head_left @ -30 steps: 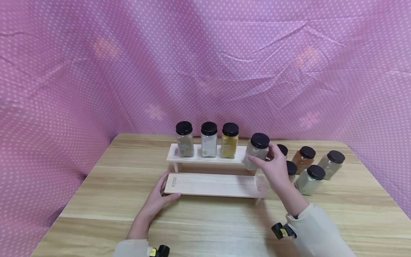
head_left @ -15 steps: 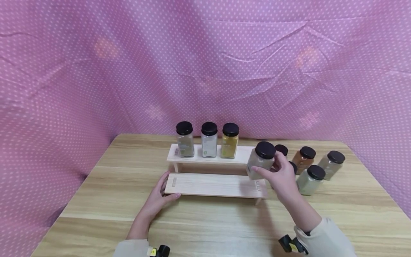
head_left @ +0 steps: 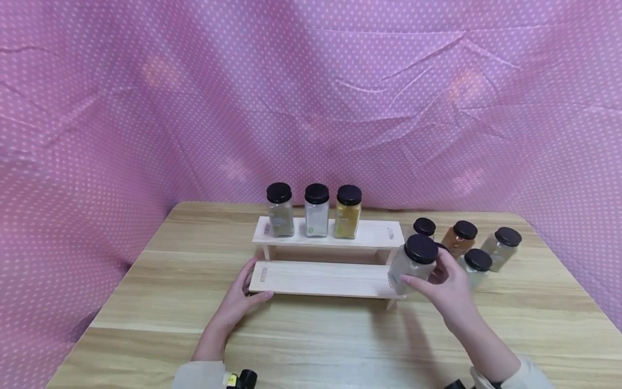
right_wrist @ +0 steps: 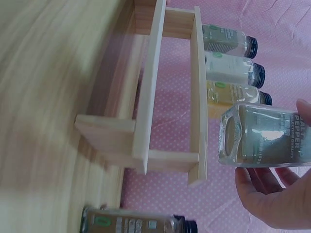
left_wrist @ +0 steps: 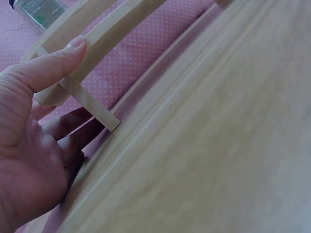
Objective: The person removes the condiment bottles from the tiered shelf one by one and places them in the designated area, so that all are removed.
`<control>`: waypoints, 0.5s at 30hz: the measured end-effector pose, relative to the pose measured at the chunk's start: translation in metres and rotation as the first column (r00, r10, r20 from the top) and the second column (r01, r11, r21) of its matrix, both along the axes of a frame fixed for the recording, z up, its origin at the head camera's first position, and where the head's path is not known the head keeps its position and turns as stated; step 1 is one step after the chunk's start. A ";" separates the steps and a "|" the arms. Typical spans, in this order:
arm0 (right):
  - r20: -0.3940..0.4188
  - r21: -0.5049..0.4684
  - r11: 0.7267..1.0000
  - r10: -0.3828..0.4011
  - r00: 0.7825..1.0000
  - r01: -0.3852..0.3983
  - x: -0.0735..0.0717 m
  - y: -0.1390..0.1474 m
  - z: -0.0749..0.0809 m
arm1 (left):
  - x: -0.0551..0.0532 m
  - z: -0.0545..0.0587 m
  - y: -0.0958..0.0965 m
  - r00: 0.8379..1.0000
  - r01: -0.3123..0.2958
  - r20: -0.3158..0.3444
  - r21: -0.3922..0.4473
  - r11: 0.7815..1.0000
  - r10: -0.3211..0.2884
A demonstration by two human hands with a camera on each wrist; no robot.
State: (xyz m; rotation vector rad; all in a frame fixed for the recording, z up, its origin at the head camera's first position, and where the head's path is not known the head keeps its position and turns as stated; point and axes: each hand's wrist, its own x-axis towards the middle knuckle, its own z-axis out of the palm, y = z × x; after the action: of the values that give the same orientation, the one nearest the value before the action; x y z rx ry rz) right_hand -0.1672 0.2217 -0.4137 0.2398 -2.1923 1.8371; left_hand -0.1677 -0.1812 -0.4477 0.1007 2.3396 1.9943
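Observation:
My right hand [head_left: 452, 294] grips a square glass spice jar [head_left: 407, 273] with a black lid, holding it tilted over the right end of the lower shelf [head_left: 320, 279] of a two-tier wooden rack. In the right wrist view, "salt" and "pepper" show on the label of this jar [right_wrist: 267, 138]. At the rack's left end, my left hand [head_left: 238, 302] holds the lower shelf, thumb on its front edge. The left wrist view has the other fingers [left_wrist: 73, 138] behind the rack's leg [left_wrist: 91, 104]. Three spice jars, greyish [head_left: 281, 220], white [head_left: 317, 220] and yellow [head_left: 347, 221], stand on the upper shelf [head_left: 376, 233].
Right of the rack stand several more black-lidded jars, among them a reddish-brown one [head_left: 455, 244], a grey one [head_left: 500, 251] and a pale one [head_left: 475, 274] partly behind my right hand. A pink dotted cloth [head_left: 311, 108] hangs behind the wooden table [head_left: 160, 286].
My right hand has drawn the jar away from the upper shelf's right end, toward the front and right, down to the lower shelf's end. My left hand has stayed on the rack.

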 end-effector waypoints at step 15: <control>0.056 0.095 0.995 -0.045 0.997 0.040 0.037 0.055 -0.025 | -0.001 -0.001 -0.001 1.000 -0.008 0.008 -0.026 1.000 0.008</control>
State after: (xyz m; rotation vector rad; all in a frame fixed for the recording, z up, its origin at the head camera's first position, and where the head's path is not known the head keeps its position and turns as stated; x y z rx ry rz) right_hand -0.1299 0.2772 -0.4392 0.1592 -2.3074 1.7423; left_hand -0.1687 -0.1819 -0.4486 0.0817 2.3640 1.9627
